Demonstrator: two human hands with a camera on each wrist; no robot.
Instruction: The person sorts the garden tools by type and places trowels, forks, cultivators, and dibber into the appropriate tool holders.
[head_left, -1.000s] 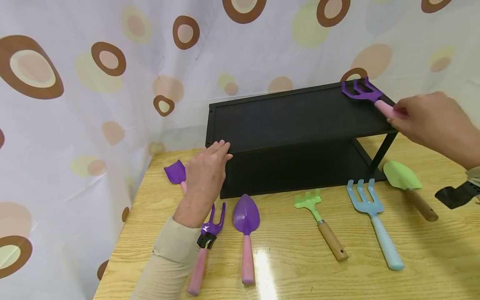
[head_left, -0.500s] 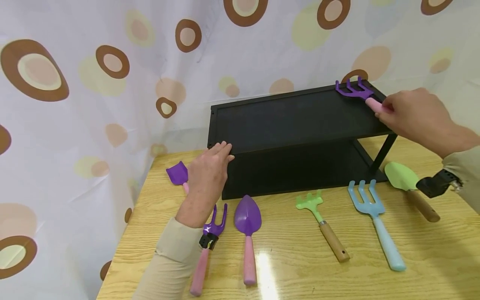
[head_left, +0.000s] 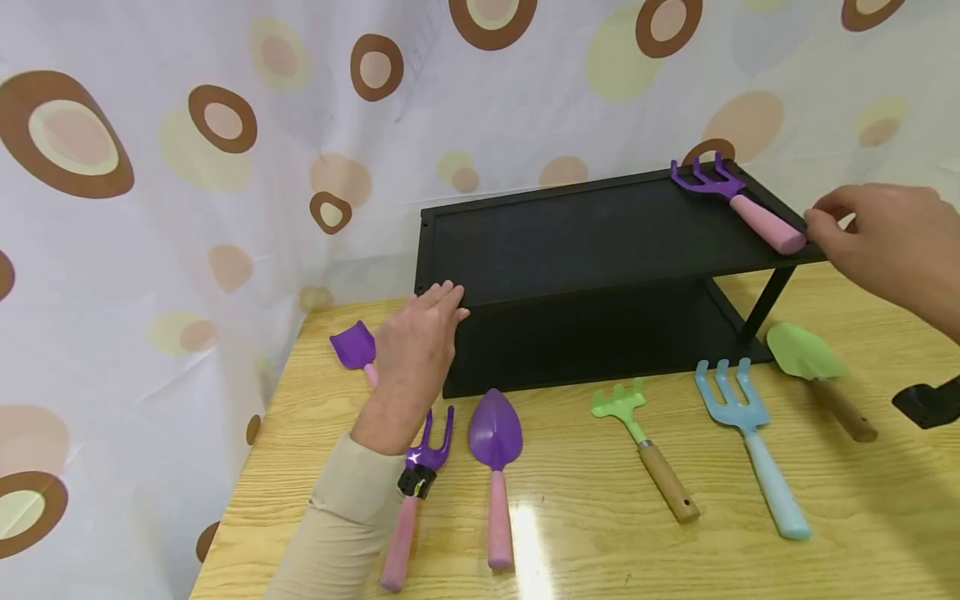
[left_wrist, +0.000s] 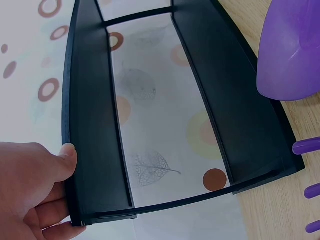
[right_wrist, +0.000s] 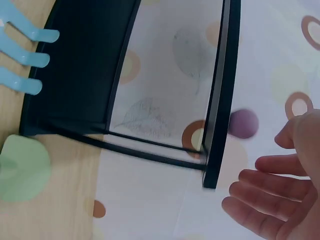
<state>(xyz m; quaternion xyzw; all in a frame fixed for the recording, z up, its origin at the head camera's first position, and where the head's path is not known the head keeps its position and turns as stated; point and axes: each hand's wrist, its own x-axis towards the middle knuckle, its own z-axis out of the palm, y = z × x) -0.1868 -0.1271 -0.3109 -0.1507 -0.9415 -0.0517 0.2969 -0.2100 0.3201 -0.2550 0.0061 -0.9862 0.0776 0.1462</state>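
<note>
A two-tier black shelf (head_left: 570,237) stands at the back of the table. My left hand (head_left: 416,354) holds the front left corner of its upper board; in the left wrist view the thumb lies on the board's inner face. A purple hand rake (head_left: 761,218) with a pink handle lies at the right end of the top board, handle end toward the front. My right hand (head_left: 888,237) is just right of that handle, apart from it, with loosely bent fingers. The right wrist view shows the same right hand (right_wrist: 285,185) holding nothing, beside the rake's handle end (right_wrist: 243,123).
On the wooden table (head_left: 577,542) lie a purple shovel (head_left: 352,344), a purple fork (head_left: 405,525), a purple trowel (head_left: 495,442), a small green rake (head_left: 645,450), a light blue rake (head_left: 757,450) and a green trowel (head_left: 810,354). A patterned curtain (head_left: 525,100) hangs behind.
The purple hand rake moved slightly left and was laid on the shelf's top. My right hand let go of its handle and drew away right. My left hand stayed put.
</note>
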